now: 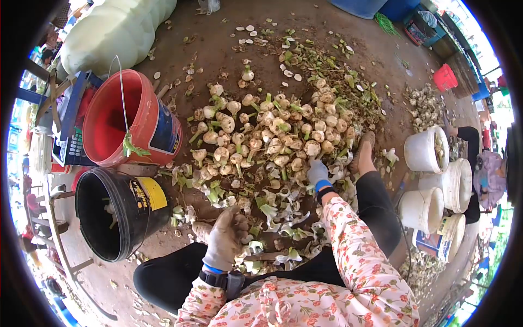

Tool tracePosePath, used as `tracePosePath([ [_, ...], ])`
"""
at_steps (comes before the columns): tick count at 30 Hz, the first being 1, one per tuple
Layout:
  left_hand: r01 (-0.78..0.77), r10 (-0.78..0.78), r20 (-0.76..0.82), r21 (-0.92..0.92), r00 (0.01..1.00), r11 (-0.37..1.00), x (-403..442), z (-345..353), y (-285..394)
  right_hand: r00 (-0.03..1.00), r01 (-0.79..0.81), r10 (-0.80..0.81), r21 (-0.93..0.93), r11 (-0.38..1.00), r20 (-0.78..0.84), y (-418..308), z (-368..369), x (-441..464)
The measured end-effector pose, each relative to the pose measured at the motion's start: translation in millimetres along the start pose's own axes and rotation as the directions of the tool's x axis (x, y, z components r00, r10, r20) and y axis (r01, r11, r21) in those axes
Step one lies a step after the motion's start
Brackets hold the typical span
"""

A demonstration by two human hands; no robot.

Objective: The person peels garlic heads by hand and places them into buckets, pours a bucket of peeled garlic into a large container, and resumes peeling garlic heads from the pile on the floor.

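A large heap of pale round bulbs [267,133] with short green stems lies on the ground before me. My right hand [317,173], in a grey-blue glove, reaches the heap's near edge with its fingers stretched toward a bulb [312,148]. I cannot make out whether the fingertips touch it. My left hand [224,235], in a dirty whitish glove, is close to my body with its fingers curled closed; what they hold, if anything, is hidden. Loose white and green peelings [283,215] lie between my hands and around my legs.
At left stand a red bucket [158,136] with a wire handle and a black bucket [122,215]. White pails [426,150] stand at right near another person's dark-clothed leg [469,141]. My bare foot [364,152] borders the heap. More trimmings [338,71] lie beyond it.
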State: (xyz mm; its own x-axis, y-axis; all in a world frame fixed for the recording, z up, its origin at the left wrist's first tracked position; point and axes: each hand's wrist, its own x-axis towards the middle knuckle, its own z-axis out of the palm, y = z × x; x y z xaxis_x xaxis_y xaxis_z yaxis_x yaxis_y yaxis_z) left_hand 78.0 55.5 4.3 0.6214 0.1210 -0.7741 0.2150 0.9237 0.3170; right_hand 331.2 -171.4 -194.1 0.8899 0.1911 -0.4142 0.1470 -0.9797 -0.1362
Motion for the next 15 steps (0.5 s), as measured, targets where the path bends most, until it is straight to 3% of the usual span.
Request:
tracePosePath([
  [3,-0.026,0.022,0.079,0.055,0.997,0.998,10.7,-12.4,-13.0,0.996,0.041,-0.023,0.202,0.979,-0.088,0.5,-8.7,-27.0],
  [4,-0.042,0.036,0.055,0.118,0.998,0.992,10.4,-12.4,-15.0,0.994,0.108,-0.109,0.354,0.929,-0.016,-0.1,-8.9,-36.7],
  [6,-0.132,0.133,0.027,0.414,0.991,0.901,11.9,-7.5,-17.5,0.948,0.190,-0.309,0.639,0.745,0.079,-19.1,-40.0,-72.2],
  [7,-0.261,0.218,0.145,0.462,0.965,0.848,13.5,-8.7,-24.0,0.912,0.184,-0.389,0.712,0.677,0.134,-37.2,-63.3,-96.9],
  [8,-0.533,0.427,0.324,0.597,0.844,0.600,22.5,-16.9,-32.6,0.864,0.164,-0.469,0.779,0.605,0.182,-58.5,-88.2,-125.3],
  [9,-0.628,0.497,0.421,0.677,0.759,0.385,13.4,-7.8,-30.9,0.820,0.334,-0.569,0.751,0.570,0.066,-74.2,-104.4,-149.3],
  [10,-0.683,0.531,0.526,0.716,0.664,0.145,4.9,0.5,-26.4,0.776,0.190,-0.624,0.908,0.375,0.096,-88.1,-115.8,-171.6],
  [12,-0.795,0.419,0.703,0.601,0.575,0.082,5.7,-9.2,-24.1,0.806,0.095,-0.578,0.936,0.339,0.127,-104.2,-129.8,-199.6],
  [13,-0.795,0.488,0.675,0.603,0.553,0.067,-1.9,-7.2,-24.8,0.858,-0.081,-0.495,0.988,0.131,0.136,-110.3,-125.7,-207.9],
  [15,-0.798,0.570,0.639,0.600,0.516,0.049,-13.4,-4.6,-25.8,0.858,0.133,-0.513,0.973,0.191,-0.016,-115.0,-117.3,-221.8],
])
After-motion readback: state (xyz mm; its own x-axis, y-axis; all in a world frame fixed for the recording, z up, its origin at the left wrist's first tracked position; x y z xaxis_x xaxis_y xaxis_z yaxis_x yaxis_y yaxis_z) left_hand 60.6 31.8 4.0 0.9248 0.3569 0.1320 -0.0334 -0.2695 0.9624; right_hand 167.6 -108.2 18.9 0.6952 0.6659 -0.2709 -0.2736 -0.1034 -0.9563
